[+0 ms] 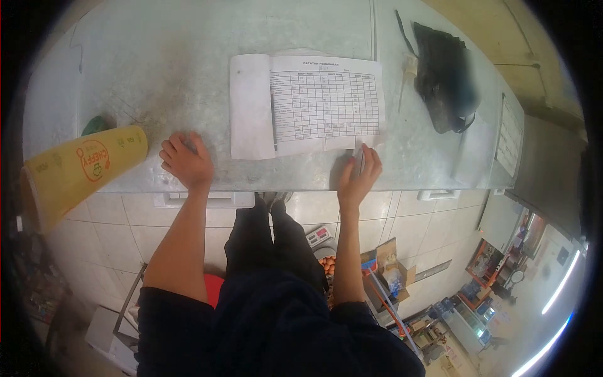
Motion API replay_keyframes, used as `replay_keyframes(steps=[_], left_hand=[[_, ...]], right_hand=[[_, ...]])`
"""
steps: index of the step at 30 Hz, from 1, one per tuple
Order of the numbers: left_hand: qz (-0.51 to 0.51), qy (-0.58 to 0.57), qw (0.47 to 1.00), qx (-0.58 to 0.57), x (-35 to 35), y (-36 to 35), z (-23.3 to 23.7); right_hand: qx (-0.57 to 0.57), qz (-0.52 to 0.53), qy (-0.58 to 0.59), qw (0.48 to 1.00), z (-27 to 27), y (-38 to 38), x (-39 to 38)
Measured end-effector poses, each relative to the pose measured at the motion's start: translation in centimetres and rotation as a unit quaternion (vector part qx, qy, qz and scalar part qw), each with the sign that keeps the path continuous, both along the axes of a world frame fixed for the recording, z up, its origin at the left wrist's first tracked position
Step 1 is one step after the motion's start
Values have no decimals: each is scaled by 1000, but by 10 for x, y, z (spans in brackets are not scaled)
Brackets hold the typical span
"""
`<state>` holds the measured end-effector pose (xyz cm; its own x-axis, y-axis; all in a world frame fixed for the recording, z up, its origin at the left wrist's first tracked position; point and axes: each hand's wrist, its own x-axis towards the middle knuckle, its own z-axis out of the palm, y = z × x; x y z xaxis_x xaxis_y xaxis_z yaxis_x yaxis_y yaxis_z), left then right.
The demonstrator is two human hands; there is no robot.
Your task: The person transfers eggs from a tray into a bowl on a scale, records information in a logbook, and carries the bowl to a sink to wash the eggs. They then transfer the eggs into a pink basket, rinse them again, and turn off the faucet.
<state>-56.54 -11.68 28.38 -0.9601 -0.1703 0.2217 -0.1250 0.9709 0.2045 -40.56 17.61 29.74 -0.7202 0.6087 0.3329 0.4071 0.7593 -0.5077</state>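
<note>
A printed form with a table of handwritten entries (326, 107) lies on the metal tabletop (188, 75). Its left-hand pages are folded over as a blank white flap (251, 107). At the form's lower right edge is my right hand (359, 179), fingers closed around a slim, light pen-like thing, partly hidden by them. My left hand (188, 162) rests on the tabletop left of the form, fingers apart and slightly bent, holding nothing. Just beyond it lies a large yellow roll (94, 160) with red "CHEFFY" print, reaching past the table's front edge.
A crumpled black bag (440, 75) lies on the right of the table, beside a thin stick-like tool (407, 69). A small green thing (95, 125) sits behind the roll. Below the table are brown eggs (328, 264) and an opened cardboard box (396, 270).
</note>
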Motion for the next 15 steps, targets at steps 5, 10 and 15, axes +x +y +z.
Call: replay_keyframes(steps=[5,10,15], left_hand=[[5,-22,1000,1,0,-2,-1],[4,-20,1000,1,0,-1,0],[-1,-4,1000,-1,0,0,1]], right_hand=[[-26,-2,-14,1000,-7,-18,-2],[-15,-16,-1,1000,-7,-21,-6],[26,-12,-31,999,-9,-17,-9]])
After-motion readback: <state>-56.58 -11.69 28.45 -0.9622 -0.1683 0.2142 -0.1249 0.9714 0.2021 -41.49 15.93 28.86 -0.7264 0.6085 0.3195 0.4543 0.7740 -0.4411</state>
